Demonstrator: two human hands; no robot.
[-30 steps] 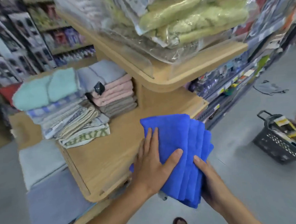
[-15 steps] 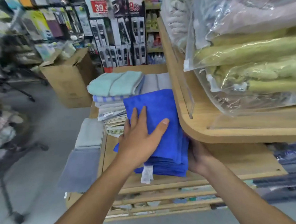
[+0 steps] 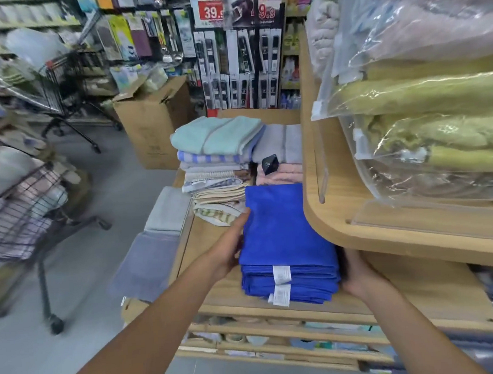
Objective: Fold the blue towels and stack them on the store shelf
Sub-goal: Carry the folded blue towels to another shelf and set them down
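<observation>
Stack of folded blue towels [image 3: 287, 242] lying flat on the lower wooden store shelf [image 3: 421, 288], front edge toward the viewer, its back right corner tucked beneath the rounded upper shelf [image 3: 329, 224]. Two white care labels [image 3: 281, 274] hang from the front face of the stack, one above the other. Left hand [image 3: 229, 248] lies against the left side of the stack, its fingers [image 3: 241, 219] straight and pressed together, running along that side toward the back. Right hand [image 3: 358, 275] is set against the right side of the stack; its fingers are hidden under the upper shelf and behind the towels, so I cannot tell whether they are spread or curled. Directly behind the stack: pink towels [image 3: 279, 175] with a grey towel [image 3: 277, 143] on top and a small black tag [image 3: 269, 164] on their front. Behind and to the left of the stack is a pile of mixed towels — mint towel [image 3: 215, 136] on top, blue-striped and beige ones beneath, the lowest touching the stack's back left corner. Left of the stack, off the shelf edge, hang grey mats [image 3: 165, 213]. Above and to the right of the stack, on the upper shelf: clear bags of green bedding [image 3: 440, 132]. Farther behind the stack — an open cardboard box [image 3: 153, 120] on the floor and a red price sign [image 3: 209, 9]. Well to the left of the stack stands a wire shopping cart [image 3: 22, 208], blurred.
</observation>
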